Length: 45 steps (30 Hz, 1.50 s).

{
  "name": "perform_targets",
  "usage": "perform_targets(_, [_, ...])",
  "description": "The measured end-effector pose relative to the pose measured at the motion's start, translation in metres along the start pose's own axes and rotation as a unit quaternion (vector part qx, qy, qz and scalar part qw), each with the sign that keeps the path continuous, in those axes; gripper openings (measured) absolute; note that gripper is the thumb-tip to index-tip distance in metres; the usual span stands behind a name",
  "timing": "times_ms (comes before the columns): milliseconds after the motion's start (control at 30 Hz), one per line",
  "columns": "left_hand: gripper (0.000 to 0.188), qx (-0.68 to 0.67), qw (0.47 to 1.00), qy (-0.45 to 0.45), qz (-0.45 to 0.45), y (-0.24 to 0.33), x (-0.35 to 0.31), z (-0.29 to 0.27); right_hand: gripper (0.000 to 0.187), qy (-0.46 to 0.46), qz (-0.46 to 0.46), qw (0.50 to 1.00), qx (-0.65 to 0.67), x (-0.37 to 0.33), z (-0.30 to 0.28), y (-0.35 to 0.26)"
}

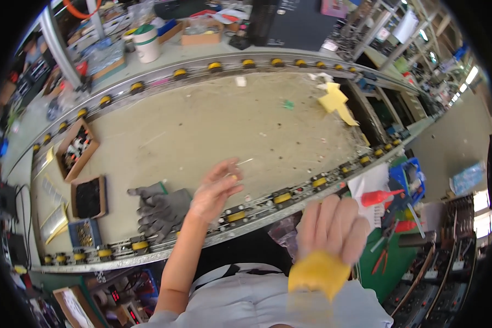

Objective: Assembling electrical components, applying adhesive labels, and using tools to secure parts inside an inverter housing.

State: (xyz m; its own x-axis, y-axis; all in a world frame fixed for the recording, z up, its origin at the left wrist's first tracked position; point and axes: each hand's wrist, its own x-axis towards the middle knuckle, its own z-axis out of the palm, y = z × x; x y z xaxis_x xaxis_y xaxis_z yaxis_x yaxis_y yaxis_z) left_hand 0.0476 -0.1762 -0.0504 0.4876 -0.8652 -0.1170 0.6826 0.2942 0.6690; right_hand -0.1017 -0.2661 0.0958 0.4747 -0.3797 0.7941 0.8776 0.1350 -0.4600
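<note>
My left hand (216, 188) hovers over the near part of the conveyor's pale board (218, 120), fingers half curled and apart. A thin white sliver (246, 161) shows by its fingertips; whether it touches them I cannot tell. A small yellow spot is on one finger. My right hand (333, 227) is raised near my body, past the conveyor's near edge, and blurred by motion, so its grip is unclear. A yellow band (320, 273) shows at its wrist. Dark grey work gloves (161, 210) lie left of my left hand.
Roller rails (281, 198) edge the board. At left stand a carton of small parts (77, 152), a black-filled box (89, 198) and a blue bin (85, 234). Yellow foam (336, 102) lies far right. A red bottle (378, 198) and red-handled pliers (382, 259) lie at right.
</note>
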Motion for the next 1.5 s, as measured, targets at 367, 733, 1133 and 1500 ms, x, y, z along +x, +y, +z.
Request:
perform_targets(367, [0.05, -0.004, 1.0, -0.01, 0.003, 0.003, 0.002, 0.011, 0.023, 0.154, 0.331, 0.858, -0.36, -0.037, -0.072, 0.052])
perform_targets(733, [0.048, 0.002, 1.0, 0.0, -0.003, 0.002, 0.004, 0.011, 0.023, 0.063, 0.333, 0.792, -0.507, -0.032, -0.076, 0.065])
perform_targets(1133, [0.049, -0.017, 0.999, 0.008, -0.026, 0.003, 0.005, 0.009, 0.067, -0.126, 0.348, 0.801, -0.47, -0.022, -0.099, 0.056])
perform_targets(1500, [0.047, 0.077, 0.996, 0.037, -0.017, 0.018, 0.019, 0.016, 0.063, -0.112, 0.355, 0.876, -0.305, -0.033, -0.124, 0.099])
